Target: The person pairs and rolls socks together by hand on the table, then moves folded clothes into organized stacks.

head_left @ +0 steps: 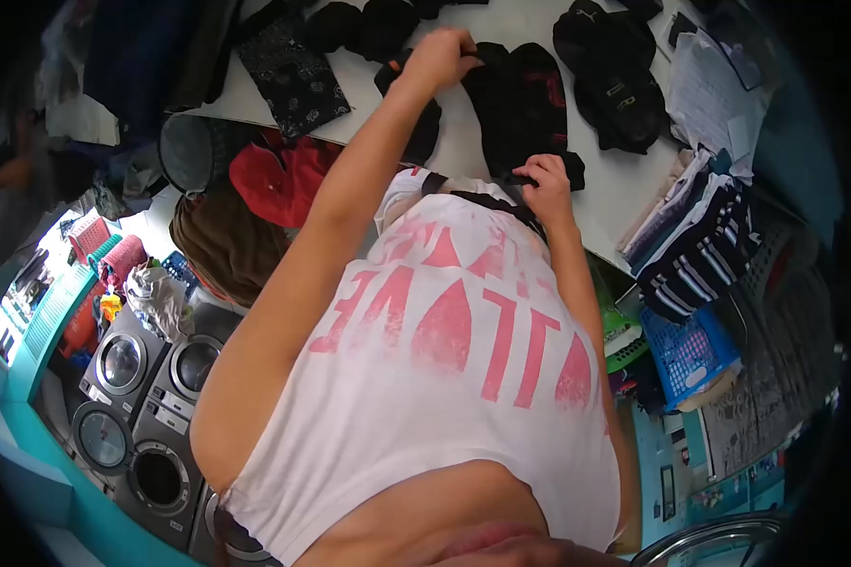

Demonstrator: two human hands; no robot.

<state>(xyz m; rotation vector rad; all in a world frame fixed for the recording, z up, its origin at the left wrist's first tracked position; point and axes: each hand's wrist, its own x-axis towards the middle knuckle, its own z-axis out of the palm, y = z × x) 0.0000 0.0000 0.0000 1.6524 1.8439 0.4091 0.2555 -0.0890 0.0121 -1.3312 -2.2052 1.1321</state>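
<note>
Forward over the white desk (591,208), the left hand (447,59) has its fingers bent at the far left edge of a pair of black socks (520,104) with dark red markings; its fingertips are partly hidden, so whether cloth is pinched I cannot tell. Nearer the body, the right hand (547,184) rests at the near end of those socks, thumb and fingers curled toward each other, again with no clear view of the grip. The socks lie lengthwise on the desk between the two hands. Just left of them is another black sock (424,132), partly behind the left forearm, and beyond it a dark patterned cloth (295,80). Right of the pair sit black Puma socks (624,99), then written papers (714,90) near the desk's right side. Nearer on that side are folded clothes, with a navy-and-white striped garment (695,250) above a blue plastic basket (686,354). Off to the left, red fabric (288,180) and brown cloth (222,236) sit near the desk, with front-loading machines (156,472) farther back.
</note>
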